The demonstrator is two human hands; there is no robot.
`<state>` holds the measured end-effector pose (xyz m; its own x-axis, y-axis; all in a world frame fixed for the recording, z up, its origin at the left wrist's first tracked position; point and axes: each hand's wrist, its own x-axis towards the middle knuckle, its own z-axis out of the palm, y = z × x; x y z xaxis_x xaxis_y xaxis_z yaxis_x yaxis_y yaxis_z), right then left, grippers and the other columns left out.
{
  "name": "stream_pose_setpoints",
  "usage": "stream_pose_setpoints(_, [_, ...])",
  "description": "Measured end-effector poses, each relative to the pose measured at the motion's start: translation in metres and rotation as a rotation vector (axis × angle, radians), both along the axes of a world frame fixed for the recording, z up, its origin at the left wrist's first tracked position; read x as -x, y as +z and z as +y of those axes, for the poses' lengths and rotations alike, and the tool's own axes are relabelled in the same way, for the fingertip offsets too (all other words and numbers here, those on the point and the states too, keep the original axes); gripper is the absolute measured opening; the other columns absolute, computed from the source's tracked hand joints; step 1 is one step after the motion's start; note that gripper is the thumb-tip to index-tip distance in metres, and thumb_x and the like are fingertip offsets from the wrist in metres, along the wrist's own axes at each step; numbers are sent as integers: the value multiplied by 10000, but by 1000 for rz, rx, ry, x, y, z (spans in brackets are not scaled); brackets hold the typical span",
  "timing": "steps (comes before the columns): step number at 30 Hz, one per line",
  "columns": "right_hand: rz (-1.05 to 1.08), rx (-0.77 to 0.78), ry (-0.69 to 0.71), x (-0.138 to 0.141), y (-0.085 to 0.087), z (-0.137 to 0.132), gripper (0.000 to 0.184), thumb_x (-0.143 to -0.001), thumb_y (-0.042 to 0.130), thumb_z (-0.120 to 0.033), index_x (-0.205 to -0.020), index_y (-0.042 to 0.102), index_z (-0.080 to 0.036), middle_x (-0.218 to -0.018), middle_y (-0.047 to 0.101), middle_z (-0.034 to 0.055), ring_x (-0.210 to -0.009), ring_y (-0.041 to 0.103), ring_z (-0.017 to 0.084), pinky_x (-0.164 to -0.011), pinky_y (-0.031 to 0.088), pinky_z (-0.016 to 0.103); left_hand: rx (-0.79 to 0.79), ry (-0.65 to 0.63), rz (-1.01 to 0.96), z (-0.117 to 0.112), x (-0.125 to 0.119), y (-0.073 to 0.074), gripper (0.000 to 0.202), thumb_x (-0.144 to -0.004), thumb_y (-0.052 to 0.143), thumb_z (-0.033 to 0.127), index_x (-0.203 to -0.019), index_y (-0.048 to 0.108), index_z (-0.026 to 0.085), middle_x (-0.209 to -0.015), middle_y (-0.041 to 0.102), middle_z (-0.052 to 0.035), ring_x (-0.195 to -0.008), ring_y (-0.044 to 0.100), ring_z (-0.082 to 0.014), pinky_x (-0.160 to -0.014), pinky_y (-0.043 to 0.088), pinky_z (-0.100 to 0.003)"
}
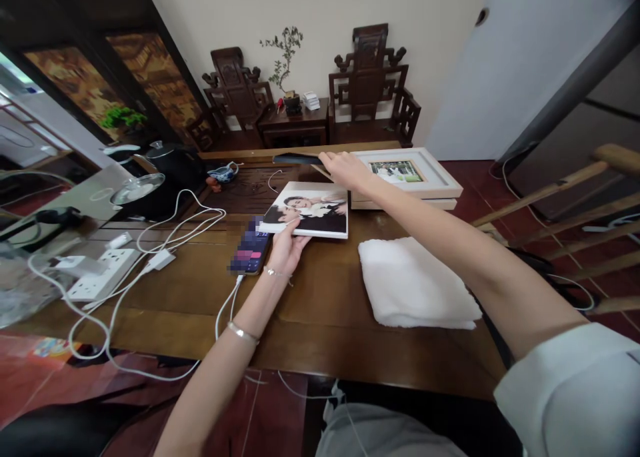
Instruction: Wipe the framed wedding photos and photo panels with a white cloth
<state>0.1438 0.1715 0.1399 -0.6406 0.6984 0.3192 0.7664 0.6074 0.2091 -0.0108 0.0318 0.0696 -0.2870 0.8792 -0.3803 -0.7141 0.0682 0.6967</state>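
My left hand (289,249) grips the near edge of a white-edged photo panel (325,214), thumb on top, fingers underneath. Two people are pictured on the panel, which is tilted above the table. A phone (250,249) with a lit screen lies beside the hand, partly under the panel's left corner. Farther back, my right hand (347,170) is closed on a thin dark flat panel (297,158), seen nearly edge-on. What kind of panel it is cannot be made out. Just right of that hand, a light wooden picture frame (435,170) with a small photo rests on another pale frame or box.
A folded white towel (415,284) lies on the wooden table (320,324) under my right forearm. White cables (185,224) and a power strip (103,274) spread over the left side. Behind them stand a glass-lidded pot (137,194) and a black kettle (175,167).
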Motion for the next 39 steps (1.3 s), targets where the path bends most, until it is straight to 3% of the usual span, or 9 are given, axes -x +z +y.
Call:
stream_pose_setpoints(8, [118,-168,79,-28,36,-17,400,-906,308,-25,-1262,485,-56,-1161,645,205,-1030,624,314,-776,435,385,31,13,-11,69,-9,-10,132,-886,684,115,-1009,660,157,-893,750,-61,-857,740,-178,-943,579,-393])
stream_pose_setpoints(13, [158,-255,166,-54,42,-34,353,-949,327,-79,-1275,463,-71,-1089,651,159,-999,618,268,-778,428,357,-39,-23,-11,98,-15,-19,132,-847,725,74,-927,662,158,-873,740,-55,-932,725,-182,-940,578,-364])
stream_pose_setpoints(17, [182,-279,176,-69,42,-44,380,-937,349,-64,-1304,448,-82,-1127,648,164,-1006,608,257,-771,426,347,19,-29,121,106,-21,-29,283,-845,594,-102,-932,652,161,-769,696,14,-810,706,-82,-933,573,-283])
stream_pose_setpoints(27, [225,-303,233,-75,38,-66,390,-913,349,-28,-1273,489,-78,-1145,653,174,-1011,608,254,-751,424,342,99,-176,317,99,-25,-30,167,-924,607,39,-1075,623,108,-772,702,-43,-743,734,-135,-767,626,-259])
stream_pose_setpoints(31, [223,-295,232,-76,31,-80,380,-901,322,-20,-1215,531,-67,-1083,672,173,-959,615,245,-714,423,333,144,-269,404,84,-22,-17,157,-872,679,53,-1024,643,41,-745,718,-131,-815,756,-238,-761,629,-312])
stream_pose_setpoints(34, [228,-288,242,-79,26,-95,394,-921,281,-25,-1194,561,-78,-1059,684,158,-940,625,228,-723,443,331,124,-308,456,50,-24,2,400,-676,799,-64,-1031,668,65,-844,742,-158,-920,748,-293,-818,617,-351])
stream_pose_setpoints(36, [240,-282,256,-79,19,-107,416,-945,256,-35,-1200,580,-89,-1112,686,161,-1006,630,228,-777,473,345,-16,-258,463,16,-33,20,611,-600,840,-77,-1119,664,193,-999,746,-72,-1049,717,-228,-899,577,-267])
stream_pose_setpoints(37, [250,-280,269,-78,15,-113,423,-958,251,-43,-1209,588,-92,-1153,682,166,-1060,626,232,-821,485,358,-225,-187,440,-2,-40,31,691,-594,839,-79,-1176,644,237,-1094,730,-59,-1125,686,-227,-933,561,-266])
stream_pose_setpoints(39, [271,-277,301,-74,6,-125,414,-982,268,-64,-1228,600,-96,-1233,668,173,-1171,600,241,-922,490,391,-457,-153,345,-34,-56,51,662,-634,825,-39,-1186,638,274,-1161,707,-45,-1195,644,-253,-949,559,-307])
